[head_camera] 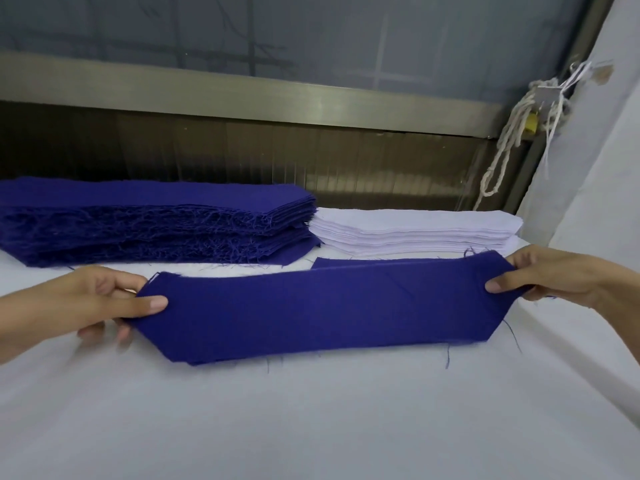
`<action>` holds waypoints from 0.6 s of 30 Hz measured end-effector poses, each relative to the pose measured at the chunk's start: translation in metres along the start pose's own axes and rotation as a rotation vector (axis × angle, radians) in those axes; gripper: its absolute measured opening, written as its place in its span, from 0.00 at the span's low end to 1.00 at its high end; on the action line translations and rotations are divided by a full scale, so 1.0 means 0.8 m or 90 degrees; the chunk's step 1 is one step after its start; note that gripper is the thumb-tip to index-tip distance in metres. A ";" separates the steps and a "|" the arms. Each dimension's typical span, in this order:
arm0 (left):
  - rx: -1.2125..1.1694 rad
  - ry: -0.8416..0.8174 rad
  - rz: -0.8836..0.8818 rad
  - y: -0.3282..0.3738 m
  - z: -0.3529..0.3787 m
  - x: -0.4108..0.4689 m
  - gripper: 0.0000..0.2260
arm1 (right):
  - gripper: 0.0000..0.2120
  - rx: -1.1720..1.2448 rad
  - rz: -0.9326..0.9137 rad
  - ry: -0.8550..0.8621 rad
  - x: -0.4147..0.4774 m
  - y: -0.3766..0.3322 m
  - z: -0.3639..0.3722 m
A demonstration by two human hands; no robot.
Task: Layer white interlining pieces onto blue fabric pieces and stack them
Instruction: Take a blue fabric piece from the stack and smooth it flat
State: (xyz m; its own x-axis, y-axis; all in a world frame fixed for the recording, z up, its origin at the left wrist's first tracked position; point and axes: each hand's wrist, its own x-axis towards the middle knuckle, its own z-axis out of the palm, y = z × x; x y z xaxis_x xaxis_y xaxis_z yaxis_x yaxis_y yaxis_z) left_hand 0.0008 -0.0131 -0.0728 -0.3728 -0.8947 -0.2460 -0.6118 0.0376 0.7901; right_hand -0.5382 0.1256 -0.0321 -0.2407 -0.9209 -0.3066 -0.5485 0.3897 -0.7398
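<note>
A long blue fabric piece (322, 306) with pointed ends stretches across the middle of the white table. My left hand (93, 299) pinches its left end, thumb on top and fingers underneath. My right hand (554, 278) pinches its right end the same way. Just behind it another blue piece (363, 262) lies flat, only its far edge showing. A tall stack of frayed blue fabric pieces (149, 223) sits at the back left. Beside it, at the back right, is a lower stack of white interlining pieces (415, 230).
The table (311, 417) is covered in white cloth and runs to the near edge of view. A dark metal panel (277, 157) stands behind the stacks. A white wall and a hanging knotted cord (502, 164) close off the right side.
</note>
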 end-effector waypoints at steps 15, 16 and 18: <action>-0.064 0.077 0.112 0.119 0.078 0.085 0.13 | 0.07 0.348 0.080 0.292 0.049 0.067 -0.072; -0.071 0.070 0.112 0.125 0.087 0.094 0.13 | 0.08 0.373 0.078 0.306 0.052 0.074 -0.075; -0.082 0.057 0.103 0.136 0.104 0.109 0.13 | 0.12 0.407 0.078 0.334 0.057 0.088 -0.081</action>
State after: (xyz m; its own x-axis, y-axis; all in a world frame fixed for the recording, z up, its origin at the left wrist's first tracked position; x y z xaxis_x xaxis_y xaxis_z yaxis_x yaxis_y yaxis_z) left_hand -0.1564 -0.0498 -0.0551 -0.3918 -0.9179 -0.0630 -0.4530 0.1329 0.8816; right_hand -0.6393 0.1114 -0.0592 -0.6978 -0.6863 -0.2049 0.0280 0.2597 -0.9653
